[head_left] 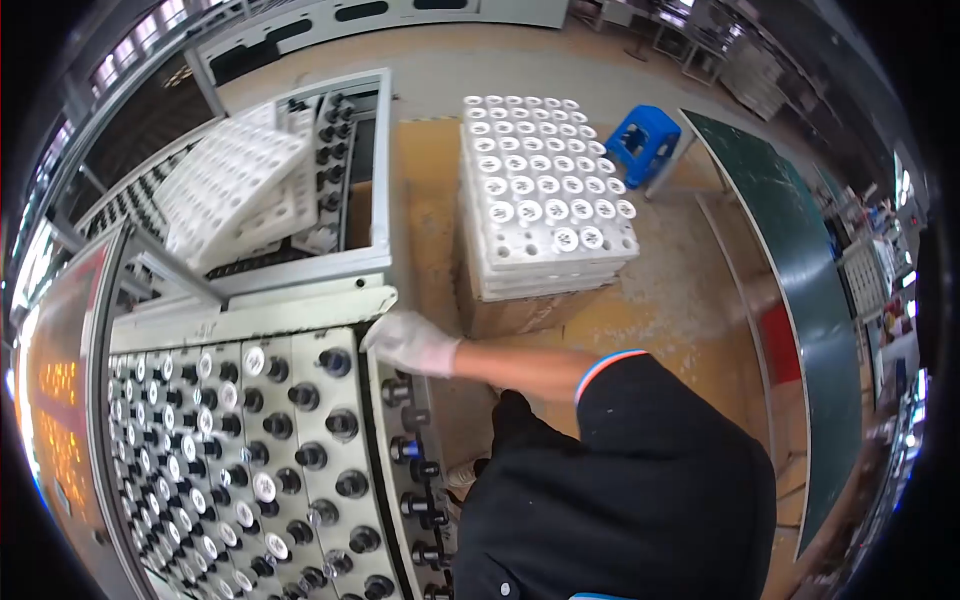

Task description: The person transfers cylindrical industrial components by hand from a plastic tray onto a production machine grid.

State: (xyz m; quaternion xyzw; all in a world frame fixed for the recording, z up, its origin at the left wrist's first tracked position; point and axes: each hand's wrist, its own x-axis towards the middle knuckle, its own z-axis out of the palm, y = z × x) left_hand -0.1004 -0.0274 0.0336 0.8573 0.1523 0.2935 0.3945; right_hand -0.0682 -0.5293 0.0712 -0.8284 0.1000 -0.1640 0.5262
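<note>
My right hand (410,343), in a white glove, reaches left to the corner of a pale machine panel (350,303). It is at the panel's edge, and its fingers are blurred, so whether it holds anything does not show. Below the hand is a rack (310,483) with rows of black sockets, many of them beside or under round white discs (264,487). A side row of black fittings (405,450) runs along the rack's edge. My left hand is out of view.
Stacked white foam trays (565,258) stand on a cardboard box (510,315), the top one filled with white-topped round parts. More foam trays (225,180) lie tilted in a metal frame (380,200). A blue stool (643,140) and a green table (790,250) stand right.
</note>
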